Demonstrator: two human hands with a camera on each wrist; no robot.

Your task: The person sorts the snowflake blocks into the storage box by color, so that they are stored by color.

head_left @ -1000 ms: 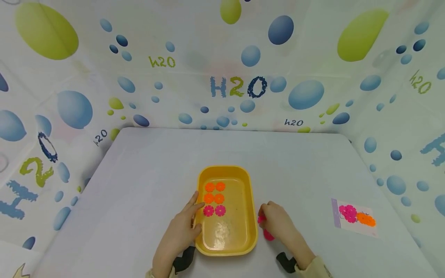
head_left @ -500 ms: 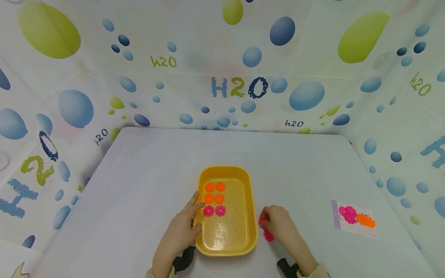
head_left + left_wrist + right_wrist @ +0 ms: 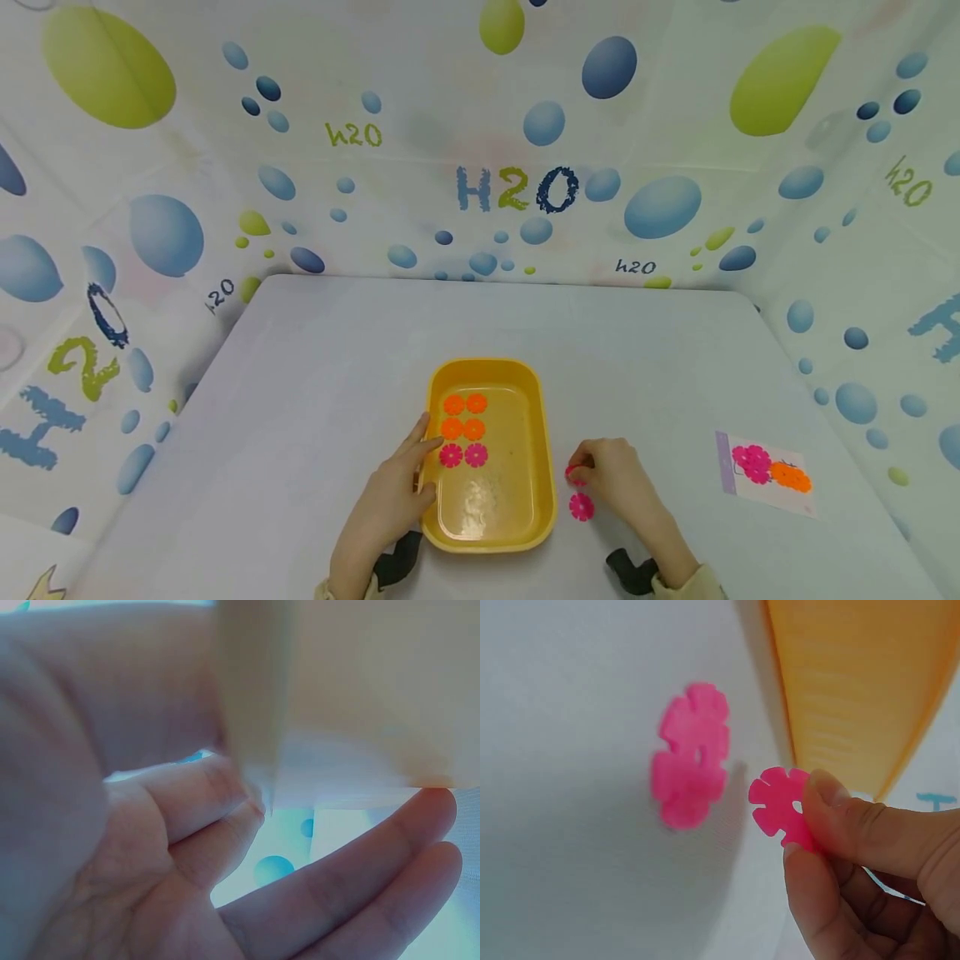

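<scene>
A yellow tray (image 3: 525, 533) stands in the middle of the table, with orange flower-shaped discs (image 3: 452, 428) and two pink ones (image 3: 476, 455) laid in rows on its left side. My left hand (image 3: 393, 492) grips the tray's left edge; up close in the left wrist view, the blurred tray wall (image 3: 360, 690) runs between thumb and fingers. To the right of the tray, my right hand (image 3: 615, 475) pinches a notched pink flower disc (image 3: 774, 801) between thumb and fingertip. Another pink flower disc (image 3: 581, 507) lies on the table just below that hand.
A white card (image 3: 768, 496) with a purple edge lies at the right, bearing pink and orange flower shapes (image 3: 789, 476). White table surface (image 3: 337, 358) surrounds the tray, and a bubble-patterned curtain (image 3: 420, 133) rises behind and at both sides.
My right hand has shifted slightly right, and its pinched pink disc has come apart from the other one, which now shows whole on the table. The left hand stays on the tray.
</scene>
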